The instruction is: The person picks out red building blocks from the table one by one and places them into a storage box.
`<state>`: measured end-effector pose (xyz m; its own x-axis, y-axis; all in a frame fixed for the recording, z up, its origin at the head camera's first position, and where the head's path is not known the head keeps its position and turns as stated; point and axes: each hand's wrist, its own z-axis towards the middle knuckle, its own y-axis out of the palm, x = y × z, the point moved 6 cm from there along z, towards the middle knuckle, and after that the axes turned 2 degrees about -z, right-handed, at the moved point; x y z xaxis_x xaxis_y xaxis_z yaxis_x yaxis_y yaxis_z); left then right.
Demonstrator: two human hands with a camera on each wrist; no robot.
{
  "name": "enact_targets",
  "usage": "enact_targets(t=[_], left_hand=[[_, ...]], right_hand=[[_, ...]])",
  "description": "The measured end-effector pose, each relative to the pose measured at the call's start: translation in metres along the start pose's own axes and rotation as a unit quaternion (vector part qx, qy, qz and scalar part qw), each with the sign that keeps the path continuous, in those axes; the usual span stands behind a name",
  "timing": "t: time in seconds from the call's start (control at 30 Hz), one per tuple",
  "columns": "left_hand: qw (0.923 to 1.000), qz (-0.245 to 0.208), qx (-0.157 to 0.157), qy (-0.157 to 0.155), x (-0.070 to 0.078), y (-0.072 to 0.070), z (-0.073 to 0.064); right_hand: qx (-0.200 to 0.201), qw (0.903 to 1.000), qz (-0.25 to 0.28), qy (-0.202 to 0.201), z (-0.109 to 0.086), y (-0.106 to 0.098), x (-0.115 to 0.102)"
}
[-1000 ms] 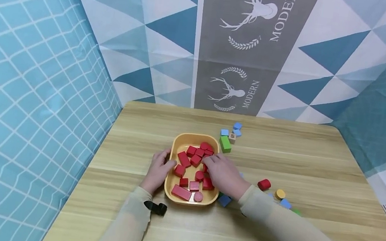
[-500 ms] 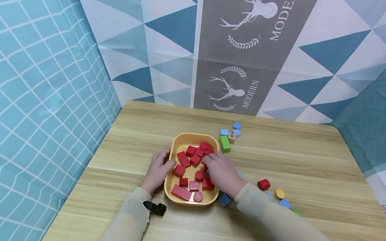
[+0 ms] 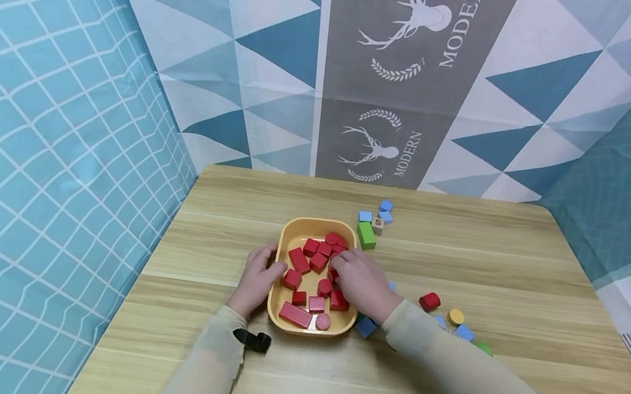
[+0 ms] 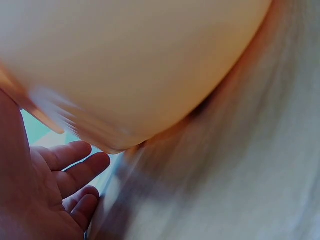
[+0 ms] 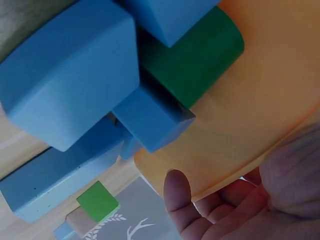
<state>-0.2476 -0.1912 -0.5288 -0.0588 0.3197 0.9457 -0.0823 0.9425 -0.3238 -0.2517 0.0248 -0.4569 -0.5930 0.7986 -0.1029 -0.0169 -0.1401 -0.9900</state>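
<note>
A yellow-orange plastic box (image 3: 272,307) stands on the table, with several red wooden blocks (image 3: 296,315) lying in it. My left hand (image 3: 258,282) holds the box's left side, its thumb over the rim. In the left wrist view, the other fingers (image 4: 82,172) lie loosely beside the outer wall. My right hand (image 3: 366,285) reaches over the right rim, fingers bent down into the box around a red block (image 3: 333,275). The hand covers most of that block and the fingertips. In the right wrist view, the fingers (image 5: 177,192) appear at the box's rim.
Blue blocks (image 5: 70,75) and a green block (image 5: 200,60) lie against the box's right side. Behind it are a green block (image 3: 366,235), a letter cube (image 3: 378,225) and small blue blocks. A red cylinder (image 3: 429,302) and a yellow disc (image 3: 456,317) lie farther right.
Both hands stay at the box, with hardly any movement. The whole head view has shifted very slightly; the blocks keep their places.
</note>
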Motion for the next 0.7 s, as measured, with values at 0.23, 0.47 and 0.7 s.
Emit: enact_targets(t=[0.23, 0.47, 0.7], left_hand=[[1.0, -0.006, -0.001, -0.002, -0.0007, 0.0008, 0.0002], [1.0, -0.004, -0.001, -0.002, -0.0002, 0.0004, -0.0005], [1.0, -0.003, -0.005, -0.007, 0.0002, 0.0005, -0.0006]], right_hand=[[0.01, 0.9998, 0.014, -0.002, -0.0013, 0.0014, 0.0005], [-0.001, 0.9999, 0.013, -0.003, -0.0011, 0.0024, 0.0005], [-0.025, 0.9995, 0.017, -0.005, 0.0004, 0.0047, 0.0017]])
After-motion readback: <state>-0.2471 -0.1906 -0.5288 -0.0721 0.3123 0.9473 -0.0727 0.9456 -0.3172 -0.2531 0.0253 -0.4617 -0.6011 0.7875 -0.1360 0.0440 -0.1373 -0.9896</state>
